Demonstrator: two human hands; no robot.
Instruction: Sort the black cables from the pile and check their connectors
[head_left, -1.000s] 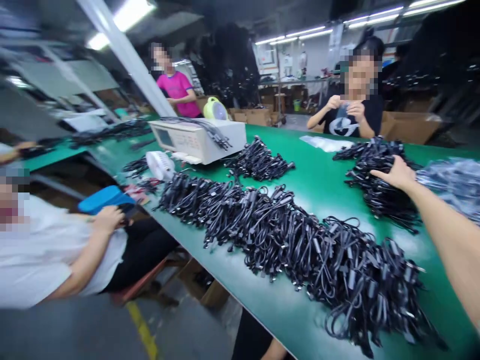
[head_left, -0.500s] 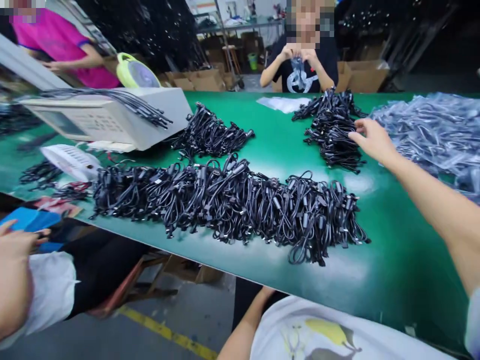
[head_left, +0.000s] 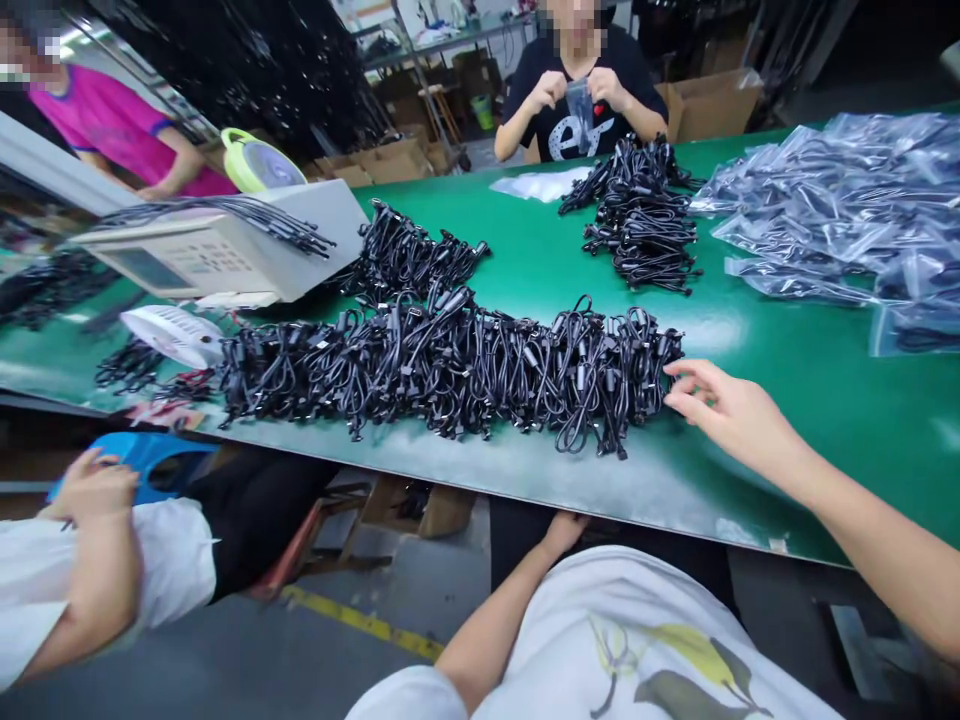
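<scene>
Green and glossy, a long table (head_left: 847,430) stretches across a workshop, its near edge slanting down toward the right. Close along that edge lies a long row of black cables (head_left: 450,370), looped and heaped together. At the row's right end is the wearer's right hand (head_left: 724,405), its forearm reaching in from the lower right, the wrist nearly straight and the palm turned toward the cables. Its fingers curve loosely, with a gap between thumb and forefinger; the tips are at the last cables, though whether they touch cannot be told. The left arm angles up beside the wearer's white shirt (head_left: 645,640), and the left hand (head_left: 564,532) is low by the near edge, partly hidden by it; how its fingers are set cannot be told.

Toward the far edge lie another pile of cables (head_left: 637,225) and, at the far right corner, a spread of clear bags (head_left: 832,210). Left of these, a smaller heap (head_left: 416,255) sits beside a white machine (head_left: 330,225). Beyond the far edge, a person in a black shirt (head_left: 577,135) holds a small bag (head_left: 580,105) in both hands.
</scene>
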